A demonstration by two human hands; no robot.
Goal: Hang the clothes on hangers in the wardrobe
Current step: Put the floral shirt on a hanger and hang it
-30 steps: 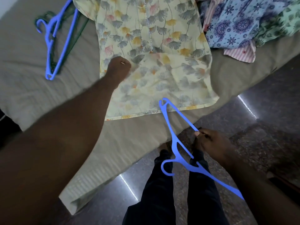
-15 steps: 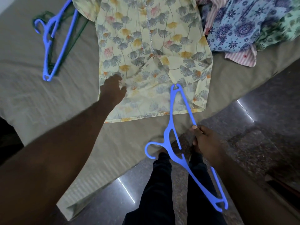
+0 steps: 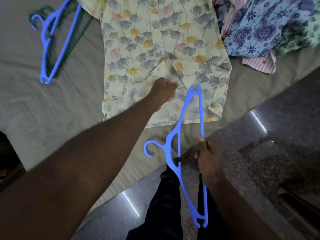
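Blue hanger (image 3: 201,115) held, right hand (image 3: 207,156) | left hand (image 3: 163,91) apparently gripping shirt (image 3: 155,40)

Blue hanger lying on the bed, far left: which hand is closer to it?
Left. The left hand grips the floral shirt, right of the bed hanger; the right hand holds a second blue hanger farther away, lower right in view.

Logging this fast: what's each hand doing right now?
Left hand: closed, gripping the shirt.
Right hand: closed, holding the hanger.

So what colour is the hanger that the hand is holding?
The hanger is blue; the head view shows it.
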